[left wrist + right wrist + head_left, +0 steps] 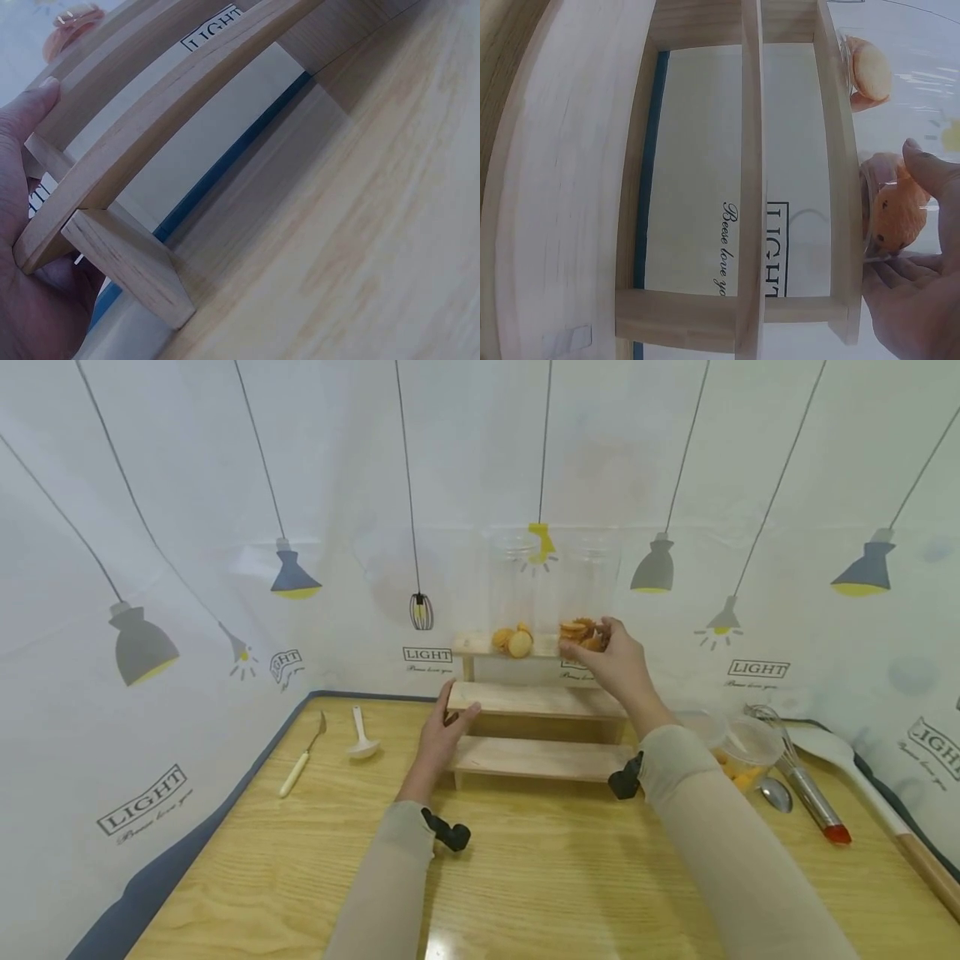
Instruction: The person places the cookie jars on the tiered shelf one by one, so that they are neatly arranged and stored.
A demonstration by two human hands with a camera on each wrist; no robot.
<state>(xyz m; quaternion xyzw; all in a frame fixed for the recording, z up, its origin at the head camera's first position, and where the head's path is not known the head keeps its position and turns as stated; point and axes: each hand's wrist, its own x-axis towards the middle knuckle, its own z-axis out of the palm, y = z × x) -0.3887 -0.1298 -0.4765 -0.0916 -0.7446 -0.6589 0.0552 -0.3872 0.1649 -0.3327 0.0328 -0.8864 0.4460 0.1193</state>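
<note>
Up at one o'clock on the wooden stand, the right hand has its fingers curled round the lower part of a clear jar of browned biscuits on the top shelf, a second jar of biscuits just beside it at nine o'clock! Down at the stand's nine o'clock, the left hand's fingers grasp the end of the middle shelf, while out on the worktop lie a white ladle at nine and a whisk at four.

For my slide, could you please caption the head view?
Right hand grips clear cookie jar; left hand holds tiered wooden shelf.
</note>
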